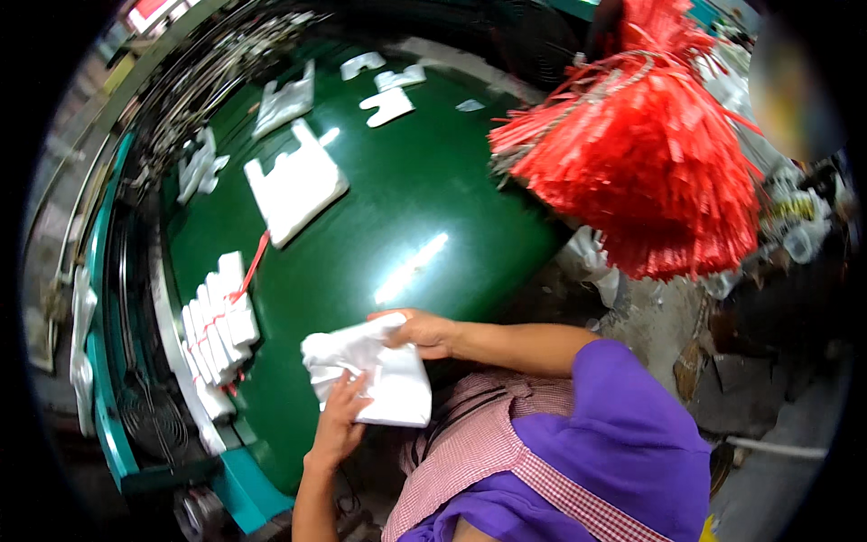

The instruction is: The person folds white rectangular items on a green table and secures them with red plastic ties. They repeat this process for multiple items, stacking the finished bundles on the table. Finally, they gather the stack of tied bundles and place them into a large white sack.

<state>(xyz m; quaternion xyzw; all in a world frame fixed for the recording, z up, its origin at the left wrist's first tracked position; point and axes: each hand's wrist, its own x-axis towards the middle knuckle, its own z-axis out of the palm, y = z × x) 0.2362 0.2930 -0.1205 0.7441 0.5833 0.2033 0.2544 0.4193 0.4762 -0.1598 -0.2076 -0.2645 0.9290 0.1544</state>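
Where the right hand (424, 332) meets the far edge of the white bundle (397, 395), thumb and fingers appear to pinch the folded plastic. The left hand (341, 411) lays spread fingers over the bundle's near-left part; whether its thumb closes from beneath cannot be told. The bundle lies between both hands at the near side of the green table (424, 194), close to the checked apron (474, 452); whether the table bears it is not visible. Creasing is noted under the fingers, with a flatter area toward the near-right corner. In this inspector's judgement, thin plastic may slip and wrinkle; pressing with flat fingers, pinching all layers together and squaring the edges is advised. Leftward lies a row of folded packs (240, 323) with red string (257, 262). Farther off lie white bags (298, 191); red strips (655, 172) bunch at upper right.
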